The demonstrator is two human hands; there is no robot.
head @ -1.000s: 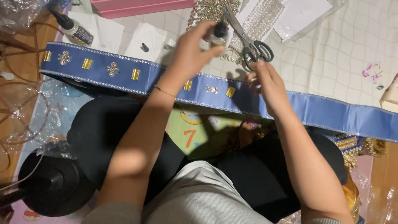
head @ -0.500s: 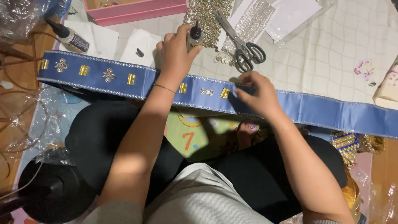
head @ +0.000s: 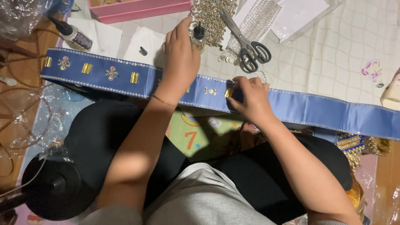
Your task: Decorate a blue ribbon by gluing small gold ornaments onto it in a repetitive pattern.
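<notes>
A long blue satin band (head: 316, 110) with silver edging and gold ornaments lies across my lap and the white quilted cloth. My left hand (head: 181, 54) reaches past the band, with its thumb side closed against a small clear glue bottle (head: 198, 36) with a black tip, which stands upright on the cloth. My right hand (head: 250, 98) rests on the band with its fingers curled. Its fingertips press on the band right beside a gold rectangular ornament (head: 228, 92).
Grey scissors (head: 250, 52) lie just past my right hand, on strips of gold sequin trim (head: 210, 12) and white bead trim (head: 260, 18). A second glue bottle (head: 74, 33), a pink box (head: 137, 8) and a black cap (head: 143, 51) sit at the back left. A black round object (head: 54, 191) is near left.
My left hand has brought the small glue bottle down to the cloth. My right hand has dropped from near the scissors onto the band and slid left to the gold ornament.
</notes>
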